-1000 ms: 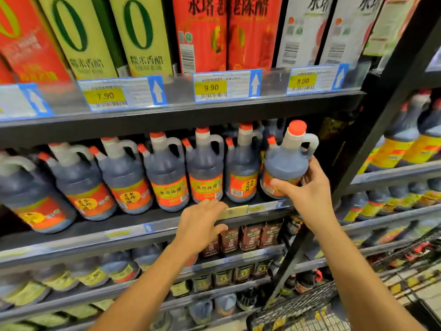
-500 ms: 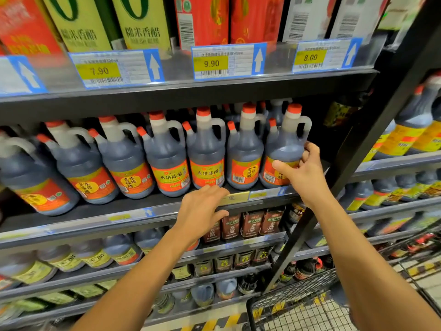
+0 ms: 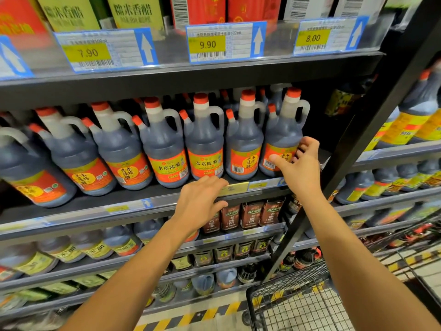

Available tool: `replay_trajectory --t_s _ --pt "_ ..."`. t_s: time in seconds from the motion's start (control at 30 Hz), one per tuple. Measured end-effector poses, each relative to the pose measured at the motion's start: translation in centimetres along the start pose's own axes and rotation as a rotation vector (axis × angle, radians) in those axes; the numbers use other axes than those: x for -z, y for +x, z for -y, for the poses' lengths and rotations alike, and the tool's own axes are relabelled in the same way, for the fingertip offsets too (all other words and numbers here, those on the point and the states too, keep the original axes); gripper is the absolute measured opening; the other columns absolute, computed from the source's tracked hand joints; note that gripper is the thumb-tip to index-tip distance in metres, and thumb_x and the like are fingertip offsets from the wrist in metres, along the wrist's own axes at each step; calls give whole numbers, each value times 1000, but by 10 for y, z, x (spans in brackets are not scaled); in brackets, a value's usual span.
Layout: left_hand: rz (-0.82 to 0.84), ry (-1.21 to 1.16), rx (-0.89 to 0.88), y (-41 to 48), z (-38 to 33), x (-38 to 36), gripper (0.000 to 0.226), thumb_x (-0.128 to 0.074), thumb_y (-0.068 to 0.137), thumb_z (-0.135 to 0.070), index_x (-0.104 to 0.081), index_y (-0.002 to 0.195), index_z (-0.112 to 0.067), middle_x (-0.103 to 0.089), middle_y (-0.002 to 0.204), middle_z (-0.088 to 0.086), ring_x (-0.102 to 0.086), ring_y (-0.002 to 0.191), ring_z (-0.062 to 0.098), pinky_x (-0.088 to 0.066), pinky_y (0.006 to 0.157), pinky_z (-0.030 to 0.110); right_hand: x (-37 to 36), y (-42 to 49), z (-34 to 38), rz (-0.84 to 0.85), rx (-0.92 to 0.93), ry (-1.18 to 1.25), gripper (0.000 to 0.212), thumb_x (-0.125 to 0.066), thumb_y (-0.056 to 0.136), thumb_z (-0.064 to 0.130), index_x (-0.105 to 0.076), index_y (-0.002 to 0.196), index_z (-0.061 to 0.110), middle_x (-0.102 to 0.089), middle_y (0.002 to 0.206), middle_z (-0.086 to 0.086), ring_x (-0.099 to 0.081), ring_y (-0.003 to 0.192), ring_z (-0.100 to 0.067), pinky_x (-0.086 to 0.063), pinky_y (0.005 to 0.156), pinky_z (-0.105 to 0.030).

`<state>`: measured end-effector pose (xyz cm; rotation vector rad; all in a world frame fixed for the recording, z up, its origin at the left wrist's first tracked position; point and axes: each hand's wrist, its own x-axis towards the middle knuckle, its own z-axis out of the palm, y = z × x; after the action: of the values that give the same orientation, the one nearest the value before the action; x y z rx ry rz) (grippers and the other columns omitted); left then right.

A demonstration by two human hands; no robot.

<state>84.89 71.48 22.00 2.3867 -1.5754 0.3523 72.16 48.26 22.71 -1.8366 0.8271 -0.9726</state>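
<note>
As dark liquid [image 3: 279, 133] fills the jug [image 3: 282, 142], the right hand [image 3: 301, 169] grips it.

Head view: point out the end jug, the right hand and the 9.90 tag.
End jug [image 3: 282, 134], head view, dark body above label.
Right hand [image 3: 301, 172], head view, back of hand.
9.90 tag [image 3: 207, 44], head view, yellow price field.

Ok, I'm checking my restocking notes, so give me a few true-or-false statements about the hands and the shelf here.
1. The right hand holds the rightmost jug in the row. True.
2. The left hand grips a jug's handle. False: it rests on the shelf edge, holding nothing.
3. That jug has a red cap. True.
4. The middle price tag reads 8.00. False: it reads 9.90.
</note>
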Motion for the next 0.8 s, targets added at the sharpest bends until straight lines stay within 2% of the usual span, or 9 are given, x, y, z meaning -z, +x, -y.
replay_trajectory --t_s 0.17,0.3,0.4,0.57,0.63,0.7,0.8 --pt "-3 6 -2 0 -1 1 45 -75 81 -45 -63 118 -23 -69 107 -7 -62 101 18 -46 65 33 -3 9 5 -4 -35 -58 69 -84 77 36 -38 127 27 -54 97 23 -57 83 1 -57 87 -47" --pt "-9 -2 -6 0 -1 1 44 -77 80 -44 -64 117 -22 -69 106 -7 -63 99 19 -47 64 34 -6 12 9 -3 -28 -63 66 -84 80 30 -39 128 23 -54 98 24 -56 83 8 -47 79 -29" --pt "-9 -4 -9 -1 0 2 44 -78 79 -44 -64 116 -23 -69 104 -7 -63 98 19 -47 63 33 -6 10 12 8 -24 -54 65 -83 81 28 -40 129 21 -56 106 14 -57 93 -6 -44 80 -27" --pt "-12 -8 -4 -1 0 1 45 -81 76 -42 -66 113 -22 -69 100 -7 -64 94 19 -48 61 33 -1 6 14 53 -9 -102 69 -81 84 30 -37 136 18 -57 113 7 -58 99 -12 -48 85 -31" --pt "-13 -4 4 -2 -1 0 44 -81 76 -42 -66 113 -21 -69 100 -6 -64 93 19 -49 62 33 3 2 16 89 20 -164 71 -78 87 30 -36 143 16 -58 123 3 -58 109 -15 -49 93 -34" --pt "-9 -8 19 -3 -3 -1 44 -80 78 -41 -65 115 -21 -69 102 -5 -63 94 21 -50 66 35 6 -5 15 119 52 -252 70 -74 90 29 -36 147 14 -55 137 -6 -55 124 -24 -48 99 -37" --pt "27 -11 -5 -5 -5 1 46 -72 86 -36 -59 127 -18 -66 114 0 -60 103 26 -48 81 39 15 -21 19 162 111 -377 63 -68 95 28 -40 148 12 -52 143 -10 -49 130 -28 -44 103 -37"
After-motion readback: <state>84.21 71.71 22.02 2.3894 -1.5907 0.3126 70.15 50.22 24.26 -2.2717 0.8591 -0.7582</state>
